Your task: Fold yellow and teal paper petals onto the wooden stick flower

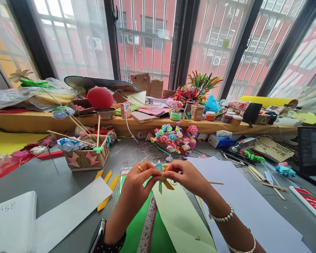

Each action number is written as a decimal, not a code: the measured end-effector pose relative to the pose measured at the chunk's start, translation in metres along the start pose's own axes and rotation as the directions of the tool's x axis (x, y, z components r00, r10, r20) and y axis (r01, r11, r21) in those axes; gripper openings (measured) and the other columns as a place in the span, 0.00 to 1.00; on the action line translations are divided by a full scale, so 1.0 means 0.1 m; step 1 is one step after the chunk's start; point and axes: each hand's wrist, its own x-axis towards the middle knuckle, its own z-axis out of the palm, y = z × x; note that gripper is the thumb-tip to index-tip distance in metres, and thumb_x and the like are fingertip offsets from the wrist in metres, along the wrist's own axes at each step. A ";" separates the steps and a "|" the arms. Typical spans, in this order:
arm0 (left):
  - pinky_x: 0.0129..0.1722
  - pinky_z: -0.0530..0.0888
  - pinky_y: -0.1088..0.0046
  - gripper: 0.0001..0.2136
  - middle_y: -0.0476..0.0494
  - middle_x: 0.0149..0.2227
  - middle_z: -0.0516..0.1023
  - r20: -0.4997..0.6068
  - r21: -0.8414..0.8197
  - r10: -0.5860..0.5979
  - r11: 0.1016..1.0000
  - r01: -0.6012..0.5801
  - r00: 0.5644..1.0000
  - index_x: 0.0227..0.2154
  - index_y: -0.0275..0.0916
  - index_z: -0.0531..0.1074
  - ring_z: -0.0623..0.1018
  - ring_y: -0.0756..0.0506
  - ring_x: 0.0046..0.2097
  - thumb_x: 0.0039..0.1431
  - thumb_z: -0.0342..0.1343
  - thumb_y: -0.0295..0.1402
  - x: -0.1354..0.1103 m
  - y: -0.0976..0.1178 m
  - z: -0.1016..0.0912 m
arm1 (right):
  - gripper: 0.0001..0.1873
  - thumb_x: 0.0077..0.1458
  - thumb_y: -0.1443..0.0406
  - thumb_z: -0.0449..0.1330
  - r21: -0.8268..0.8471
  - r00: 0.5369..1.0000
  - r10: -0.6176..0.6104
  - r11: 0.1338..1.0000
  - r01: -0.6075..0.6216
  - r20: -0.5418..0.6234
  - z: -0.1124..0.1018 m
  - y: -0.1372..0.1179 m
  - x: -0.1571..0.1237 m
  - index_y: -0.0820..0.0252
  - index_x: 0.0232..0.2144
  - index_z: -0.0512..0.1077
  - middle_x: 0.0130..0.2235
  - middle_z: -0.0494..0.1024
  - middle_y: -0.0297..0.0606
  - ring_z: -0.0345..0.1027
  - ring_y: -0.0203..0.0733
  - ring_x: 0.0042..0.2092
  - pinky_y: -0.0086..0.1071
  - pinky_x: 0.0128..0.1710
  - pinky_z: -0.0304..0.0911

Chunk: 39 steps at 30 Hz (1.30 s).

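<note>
My left hand (140, 181) and my right hand (185, 174) meet over the middle of the desk, fingertips pinched together. Between them is a small folded paper piece (169, 185) with teal, orange and pale green parts; the fingers hide its centre. A thin yellowish stick (216, 182) juts out to the right from behind my right wrist; I cannot tell whether it is held. Below the hands lie a pale green paper sheet (184, 218), a green sheet (130, 228) and a patterned ruler (149, 225). Several orange paper strips (113, 182) rest left of my left hand.
White sheets (242, 196) spread on the right, near a red-and-white calculator (312, 203). A cardboard box (86, 158) with sticks stands at left, above a white strip (73, 211) and a white device (13, 219). Craft flowers (171, 137) stand behind the hands, before a cluttered ledge (152, 123).
</note>
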 end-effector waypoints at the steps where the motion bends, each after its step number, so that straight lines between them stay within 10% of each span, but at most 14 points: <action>1: 0.33 0.69 0.71 0.06 0.47 0.26 0.74 0.004 0.027 0.014 1.000 -0.014 1.000 0.26 0.42 0.74 0.72 0.47 0.31 0.52 0.53 0.30 0.00 0.00 0.00 | 0.10 0.48 0.62 0.59 0.008 1.000 0.011 1.000 -0.011 0.019 -0.01 0.01 0.00 0.63 0.21 0.72 0.22 0.72 0.32 0.62 0.32 0.24 0.25 0.22 0.57; 10: 0.32 0.68 0.71 0.05 0.47 0.27 0.74 -0.018 0.020 0.056 0.998 -0.055 0.998 0.27 0.43 0.74 0.72 0.46 0.31 0.51 0.53 0.31 0.01 -0.04 0.04 | 0.08 0.49 0.64 0.59 -0.103 0.996 -0.085 0.991 0.082 -0.025 -0.01 0.02 0.01 0.59 0.23 0.76 0.25 0.72 0.33 0.65 0.33 0.28 0.25 0.27 0.59; 17: 0.35 0.70 0.69 0.06 0.47 0.33 0.71 -0.040 -0.172 -0.196 0.967 0.187 0.980 0.31 0.44 0.72 0.72 0.45 0.36 0.49 0.55 0.37 -0.01 -0.06 0.08 | 0.07 0.50 0.66 0.59 -0.168 0.987 -0.137 0.978 0.121 -0.087 -0.03 -0.02 0.00 0.62 0.24 0.76 0.25 0.69 0.33 0.62 0.32 0.27 0.25 0.26 0.57; 22: 0.35 0.72 0.67 0.24 0.39 0.44 0.66 0.108 -0.500 -0.581 0.670 0.549 0.807 0.43 0.40 0.64 0.74 0.44 0.38 0.43 0.57 0.45 0.02 0.04 0.08 | 0.07 0.50 0.65 0.58 -0.156 0.963 -0.237 0.964 0.216 -0.129 -0.09 -0.07 -0.03 0.63 0.24 0.74 0.26 0.68 0.34 0.61 0.32 0.27 0.25 0.25 0.57; 28: 0.44 0.68 0.61 0.40 0.32 0.52 0.61 0.419 -0.696 -0.610 0.260 0.670 0.672 0.56 0.48 0.48 0.76 0.43 0.39 0.41 0.61 0.42 0.04 0.16 0.04 | 0.07 0.52 0.65 0.56 -0.188 0.912 -0.378 0.919 0.348 -0.158 -0.09 -0.15 -0.11 0.62 0.26 0.73 0.28 0.68 0.35 0.62 0.33 0.28 0.27 0.27 0.60; 32: 0.42 0.69 0.64 0.43 0.42 0.42 0.71 0.434 -0.827 -0.471 0.129 0.547 0.768 0.57 0.53 0.41 0.77 0.46 0.35 0.42 0.63 0.34 0.05 0.20 -0.03 | 0.07 0.52 0.66 0.56 -0.220 0.876 -0.449 0.885 0.409 -0.177 -0.05 -0.19 -0.14 0.62 0.27 0.72 0.28 0.67 0.36 0.63 0.35 0.30 0.28 0.28 0.61; 39: 0.36 0.70 0.75 0.45 0.48 0.43 0.69 0.240 -0.921 -0.394 0.196 0.336 0.887 0.56 0.60 0.38 0.76 0.51 0.34 0.43 0.62 0.27 0.04 0.20 -0.08 | 0.03 0.51 0.69 0.57 -0.227 0.833 -0.509 0.856 0.465 -0.215 -0.01 -0.22 -0.17 0.62 0.27 0.71 0.28 0.67 0.36 0.62 0.34 0.29 0.27 0.25 0.61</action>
